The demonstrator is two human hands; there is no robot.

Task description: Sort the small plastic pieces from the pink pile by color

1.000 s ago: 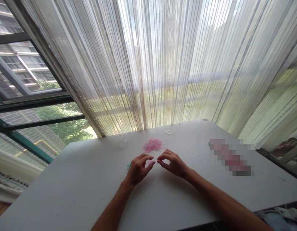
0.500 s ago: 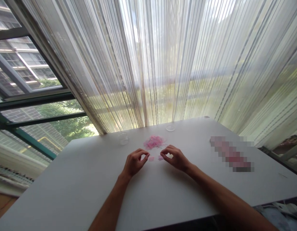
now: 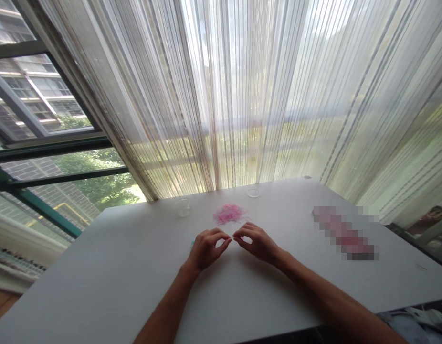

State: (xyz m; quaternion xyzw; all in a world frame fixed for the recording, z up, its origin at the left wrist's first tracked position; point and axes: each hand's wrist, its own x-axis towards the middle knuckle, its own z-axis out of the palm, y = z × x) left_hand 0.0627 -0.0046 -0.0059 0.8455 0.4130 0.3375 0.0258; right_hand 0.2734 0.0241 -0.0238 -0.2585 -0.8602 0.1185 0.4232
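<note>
My left hand (image 3: 209, 248) is closed in a pinch, thumb against forefinger, low over the white table. My right hand (image 3: 257, 242) is pinched in the same way, and its fingertips come very near those of the left. Whatever the fingertips hold, if anything, is too small to make out. Just beyond both hands lies a loose heap of thin pink and purple strips (image 3: 229, 214). A small turquoise thing (image 3: 193, 243) peeks out at the outer edge of my left hand, mostly covered by it.
A clear, cup-like container (image 3: 184, 209) stands left of the heap near the far edge. Behind the heap lies a clear round dish or lid (image 3: 253, 193). At right a blurred-out reddish object (image 3: 344, 234) lies on the white table (image 3: 135, 272). Sheer striped curtains (image 3: 242, 95) hang behind.
Both hands have moved slightly nearer to me, and their fingertips have come together. The small pink and purple pieces beside the fingertips no longer show.
</note>
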